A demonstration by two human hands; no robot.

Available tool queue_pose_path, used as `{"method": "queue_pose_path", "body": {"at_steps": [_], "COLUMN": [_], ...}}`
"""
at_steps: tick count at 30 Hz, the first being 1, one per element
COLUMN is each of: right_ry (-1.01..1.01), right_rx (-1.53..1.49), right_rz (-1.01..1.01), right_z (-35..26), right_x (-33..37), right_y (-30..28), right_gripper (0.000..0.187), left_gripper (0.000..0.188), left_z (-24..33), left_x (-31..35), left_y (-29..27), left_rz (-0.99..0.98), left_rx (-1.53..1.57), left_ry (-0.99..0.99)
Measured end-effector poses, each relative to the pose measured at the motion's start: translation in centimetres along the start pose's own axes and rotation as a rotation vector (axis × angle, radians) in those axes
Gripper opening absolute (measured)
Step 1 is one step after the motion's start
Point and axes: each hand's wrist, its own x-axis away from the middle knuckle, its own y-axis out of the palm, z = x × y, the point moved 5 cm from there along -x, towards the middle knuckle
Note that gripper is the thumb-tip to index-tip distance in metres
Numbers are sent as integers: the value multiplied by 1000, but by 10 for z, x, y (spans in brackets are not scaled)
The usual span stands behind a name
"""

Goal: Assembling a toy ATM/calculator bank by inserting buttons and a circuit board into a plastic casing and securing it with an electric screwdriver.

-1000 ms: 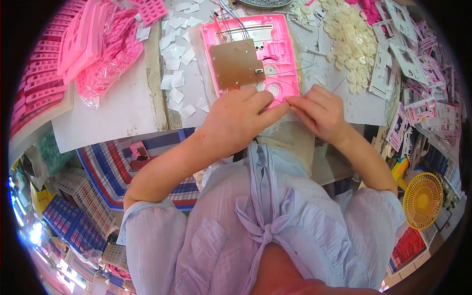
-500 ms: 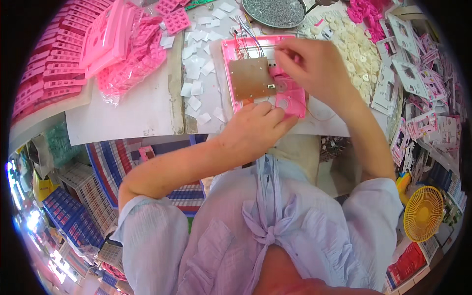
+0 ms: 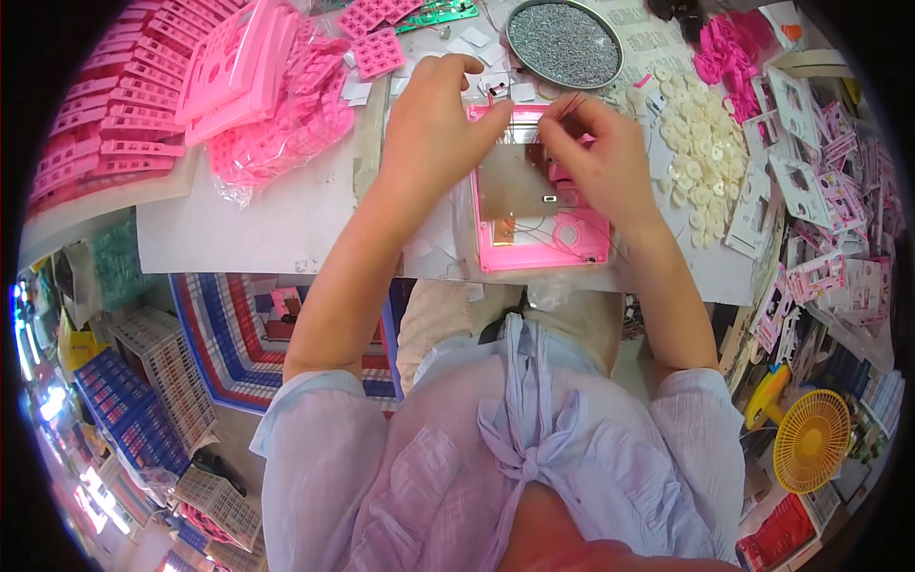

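A pink plastic casing [image 3: 519, 258] lies on the table in front of me. A flat brown circuit board [image 3: 515, 186] sits over its left and middle part, with thin wires [image 3: 567, 250] trailing across the lower end. My right hand [image 3: 605, 153] is over the casing's upper right, thumb and forefinger pinched on thin dark wires [image 3: 575, 103]. My left hand [image 3: 429, 119] hovers at the upper left corner, thumb and fingers apart, the thumb near the board's top edge. Nothing shows in its grasp. Both hands hide parts of the casing's upper end.
Beyond the casing stands a round metal dish [image 3: 562, 43] of small grey screws. White plastic discs [image 3: 705, 153] are heaped at right, printed cards [image 3: 801, 191] farther right. Pink plastic parts [image 3: 276, 143] in a clear bag and stacked pink panels [image 3: 224, 62] lie at left.
My left hand has left the casing's lower edge and risen to its upper left corner, fingers opened. Thin wires now show in my right hand's pinch. The view has shifted slightly.
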Motion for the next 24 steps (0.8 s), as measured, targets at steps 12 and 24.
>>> {"method": "queue_pose_path", "body": {"at_steps": [12,24], "right_ry": [-497,-745], "right_rx": [370,521], "right_rz": [-382,-244], "right_z": [-23,-14], "right_x": [-5,-59], "right_y": [-5,-8], "right_gripper": [23,17], "left_gripper": [21,24], "left_z": [10,-11], "left_x": [-4,19], "left_y": [-4,-23], "left_rz": [-63,51], "left_rx": [75,137], "left_ry": [129,-16]}}
